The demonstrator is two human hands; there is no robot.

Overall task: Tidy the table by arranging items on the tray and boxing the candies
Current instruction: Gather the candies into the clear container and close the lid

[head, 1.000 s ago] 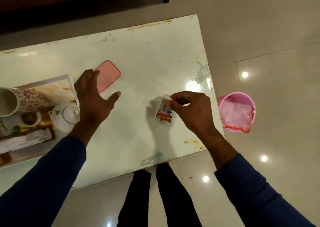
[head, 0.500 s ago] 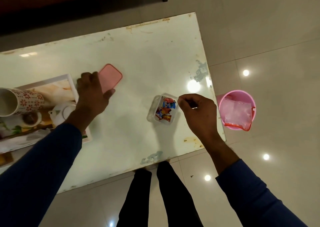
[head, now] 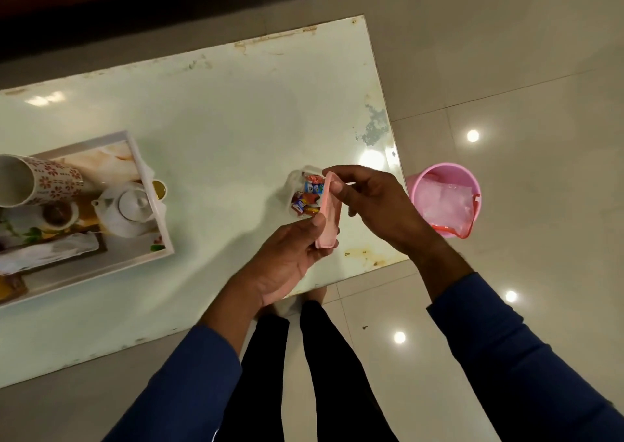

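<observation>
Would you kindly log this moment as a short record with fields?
surface: white table
candy box: clear box of wrapped candies, uncovered, on the table
lid: pink lid held edge-on just right of the box
left hand: grip on the lid's near end
right hand: grip on the lid's far end
tray: holds white teapot and floral cup
floor: pink bin right of the table

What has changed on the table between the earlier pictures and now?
The pink lid left the table near the tray; the left hand carried it rightward to the candy box, where the right hand also took hold. Tray items and pink bucket stayed put.
</observation>
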